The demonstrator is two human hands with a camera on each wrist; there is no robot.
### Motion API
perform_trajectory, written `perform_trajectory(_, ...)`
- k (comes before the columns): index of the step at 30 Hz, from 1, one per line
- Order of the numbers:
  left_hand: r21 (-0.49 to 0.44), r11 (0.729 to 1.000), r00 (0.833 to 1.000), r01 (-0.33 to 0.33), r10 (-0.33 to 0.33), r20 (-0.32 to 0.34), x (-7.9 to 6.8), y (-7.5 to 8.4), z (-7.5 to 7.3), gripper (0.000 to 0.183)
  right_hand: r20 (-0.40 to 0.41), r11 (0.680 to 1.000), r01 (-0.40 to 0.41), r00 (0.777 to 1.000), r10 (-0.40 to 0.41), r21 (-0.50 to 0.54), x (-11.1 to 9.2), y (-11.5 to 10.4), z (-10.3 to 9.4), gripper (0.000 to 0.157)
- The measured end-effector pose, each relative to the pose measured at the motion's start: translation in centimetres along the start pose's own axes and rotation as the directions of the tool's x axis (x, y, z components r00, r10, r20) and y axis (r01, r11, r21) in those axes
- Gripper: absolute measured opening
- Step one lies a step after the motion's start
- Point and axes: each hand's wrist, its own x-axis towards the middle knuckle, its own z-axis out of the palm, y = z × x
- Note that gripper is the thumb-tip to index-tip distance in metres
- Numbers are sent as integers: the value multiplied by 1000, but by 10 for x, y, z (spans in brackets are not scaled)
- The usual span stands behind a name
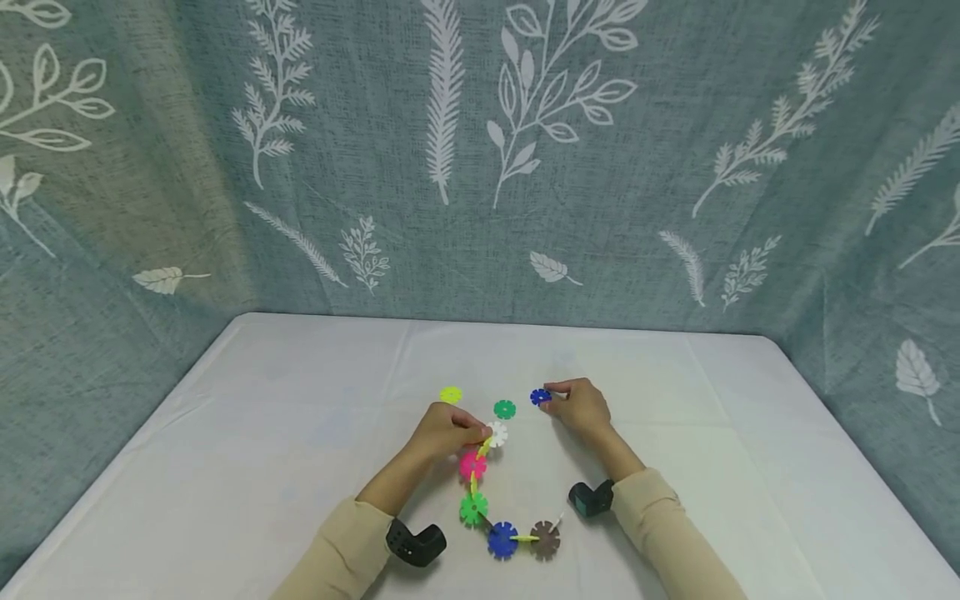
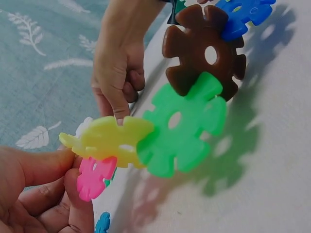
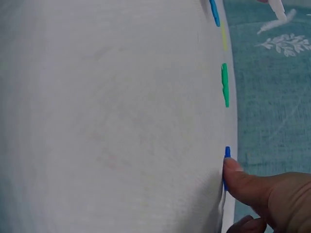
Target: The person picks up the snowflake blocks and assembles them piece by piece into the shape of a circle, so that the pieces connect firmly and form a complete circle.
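Note:
My left hand [image 1: 450, 429] pinches the far end of a curved chain of interlocked notched plastic discs, near a white disc [image 1: 497, 434]. Pink [image 1: 472, 467], green [image 1: 473, 508], blue [image 1: 502, 540] and brown [image 1: 545, 540] discs follow, with edge-on discs slotted between them. Close up in the left wrist view, thumb and finger are at a yellow disc [image 2: 104, 138], and shadows fall beneath the chain. To the right, my right hand [image 1: 581, 408] holds a loose blue disc [image 1: 539, 397] between thumb and fingers. That disc is low at the tabletop in the right wrist view, its thumb [image 3: 248, 184] against it.
Loose on the white table [image 1: 720, 467] lie a green disc [image 1: 505, 409], between the hands, and a yellow disc [image 1: 451, 394], beyond the left hand. A leaf-patterned curtain [image 1: 480, 250] hangs behind the table and at both sides.

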Motion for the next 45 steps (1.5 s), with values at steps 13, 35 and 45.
perform_trajectory(13, -62, 998, 999, 33, -31, 30, 0, -1, -3, 14, 32, 950, 158, 984, -172, 271, -15, -4, -6, 10)
perform_trajectory(35, -89, 996, 1000, 8, -9, -13, -8, 2, -1, 15, -29, 865, 349, 931, -363, 360, -52, -28, 12, 12)
perform_trajectory(45, 431, 809, 858, -401, 496, -134, -19, 3, -8, 13, 125, 858, 413, 876, -466, 306, -46, -33, 14, 8)
